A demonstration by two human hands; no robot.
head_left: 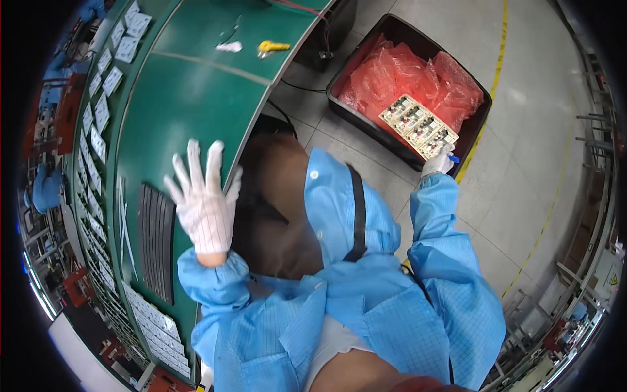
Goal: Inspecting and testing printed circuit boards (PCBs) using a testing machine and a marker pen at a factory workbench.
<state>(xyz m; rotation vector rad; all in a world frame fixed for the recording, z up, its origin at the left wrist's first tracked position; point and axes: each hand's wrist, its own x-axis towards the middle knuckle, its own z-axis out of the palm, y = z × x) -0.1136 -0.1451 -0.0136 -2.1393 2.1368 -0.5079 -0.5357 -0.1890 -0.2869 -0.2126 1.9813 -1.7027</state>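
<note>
Circuit board panel (pixel 418 125) gripped by right hand (pixel 436 162); left hand (pixel 204 199) spread open.

Bench (pixel 189 98) on left with left hand (pixel 204 199) above its edge; bin (pixel 366 124) on floor to right, right hand (pixel 436 162) holding circuit panel (pixel 418 125) over it.

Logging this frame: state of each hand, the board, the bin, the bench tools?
left hand: gloved, open, fingers spread above green bench, holding nothing
right hand: gloved, gripping circuit board panel
circuit board panel: held over the bin
black bin: open, holds red bags
yellow tool: lying on bench
</note>
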